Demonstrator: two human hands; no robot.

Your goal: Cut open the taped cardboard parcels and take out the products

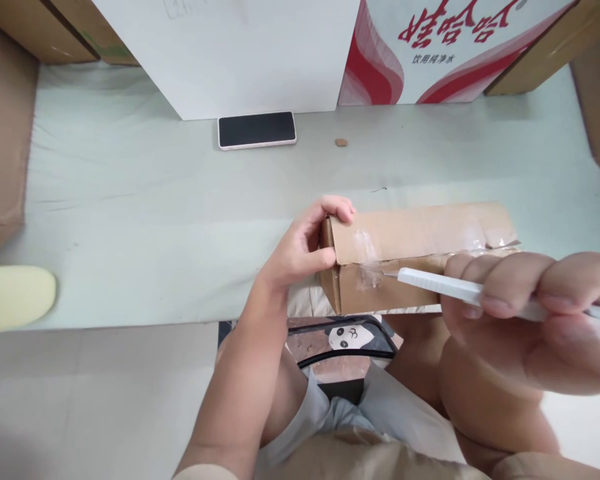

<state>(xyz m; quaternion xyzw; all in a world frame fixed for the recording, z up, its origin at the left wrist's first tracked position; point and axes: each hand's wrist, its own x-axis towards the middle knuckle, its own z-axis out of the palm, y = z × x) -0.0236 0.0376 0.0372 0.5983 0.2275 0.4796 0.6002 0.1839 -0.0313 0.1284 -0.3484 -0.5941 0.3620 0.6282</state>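
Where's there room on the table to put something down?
Left: a wide bare patch between the brown carton, smartphone and left hand. Right: another between the water carton and small cardboard box. It's crowded at that box, where the right hand holds a utility knife.

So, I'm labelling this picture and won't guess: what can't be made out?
Head view:
Cardboard box: inside, hidden by the box itself.
White knife: partly covered by the right hand; rear cut off by the right edge.
Knife tip: too small to tell whether it touches the tape.
Yellow object: cut off by the left edge.
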